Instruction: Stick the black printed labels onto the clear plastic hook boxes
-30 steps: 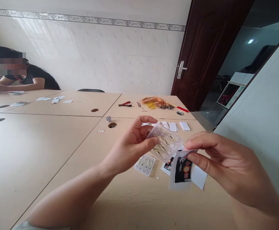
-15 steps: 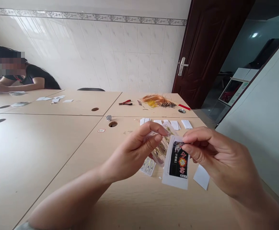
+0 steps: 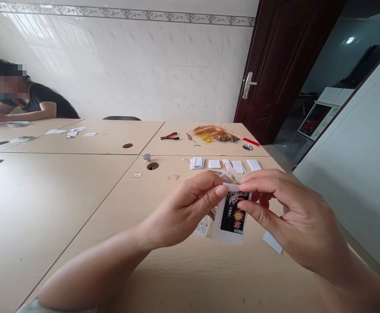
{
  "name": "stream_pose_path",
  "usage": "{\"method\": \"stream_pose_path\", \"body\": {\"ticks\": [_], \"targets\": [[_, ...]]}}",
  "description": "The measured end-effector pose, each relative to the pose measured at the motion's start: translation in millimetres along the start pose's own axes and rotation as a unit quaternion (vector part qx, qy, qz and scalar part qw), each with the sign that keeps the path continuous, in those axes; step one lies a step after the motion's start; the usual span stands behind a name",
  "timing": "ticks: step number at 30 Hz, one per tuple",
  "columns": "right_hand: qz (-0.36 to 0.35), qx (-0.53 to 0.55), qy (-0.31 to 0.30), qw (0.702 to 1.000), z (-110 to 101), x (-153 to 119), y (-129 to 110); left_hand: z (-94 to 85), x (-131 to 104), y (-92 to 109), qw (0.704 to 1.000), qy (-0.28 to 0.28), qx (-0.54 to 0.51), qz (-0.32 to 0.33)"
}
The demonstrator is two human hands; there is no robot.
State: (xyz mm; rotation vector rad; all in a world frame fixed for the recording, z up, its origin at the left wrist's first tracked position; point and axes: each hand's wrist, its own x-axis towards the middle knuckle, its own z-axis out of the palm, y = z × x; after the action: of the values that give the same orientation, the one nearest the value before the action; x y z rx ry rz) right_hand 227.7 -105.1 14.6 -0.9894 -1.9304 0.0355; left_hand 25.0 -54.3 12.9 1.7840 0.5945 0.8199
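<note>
My right hand (image 3: 288, 217) pinches the edge of a printed label card (image 3: 232, 217) with a black panel and a starburst, tilted in front of me. Closed beside it, my left hand (image 3: 186, 211) holds a clear packet of fish hooks (image 3: 231, 175), mostly hidden behind the card. The left thumb presses the card's upper left corner, so card and packet overlap. Below my left fingers, another clear packet of hooks (image 3: 203, 226) lies on the table. A white card (image 3: 272, 242) rests under my right hand.
Stacks of white cards (image 3: 214, 164) line up beyond my hands. Farther back lie red-handled pliers (image 3: 170, 136) and a bundle of orange line (image 3: 209, 130) with hooks. A cable hole (image 3: 152, 166) and a silver object (image 3: 146, 157) are left of the stacks. A person (image 3: 46, 102) sits far left.
The label card has moved left, against the packet in my left hand, and covers more of it. My left thumb now touches the card. My right hand shifted left with it.
</note>
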Motion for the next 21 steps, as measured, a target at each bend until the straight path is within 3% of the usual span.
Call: {"method": "stream_pose_path", "body": {"ticks": [5, 14, 21], "targets": [[0.007, -0.036, 0.025, 0.999, 0.4, -2.3, 2.1, 3.1, -1.0, 0.7, 0.999, 0.022, 0.017, 0.018], [-0.130, -0.134, 0.056, 0.981, -0.6, -2.7, 0.3, -2.7, 2.3, 0.5, 0.997, 0.021, -0.034, -0.065], [-0.185, -0.111, 0.053, 0.975, -0.4, -2.4, -0.2, -1.0, 5.5, -0.6, 0.991, 0.046, -0.095, -0.084]]}}
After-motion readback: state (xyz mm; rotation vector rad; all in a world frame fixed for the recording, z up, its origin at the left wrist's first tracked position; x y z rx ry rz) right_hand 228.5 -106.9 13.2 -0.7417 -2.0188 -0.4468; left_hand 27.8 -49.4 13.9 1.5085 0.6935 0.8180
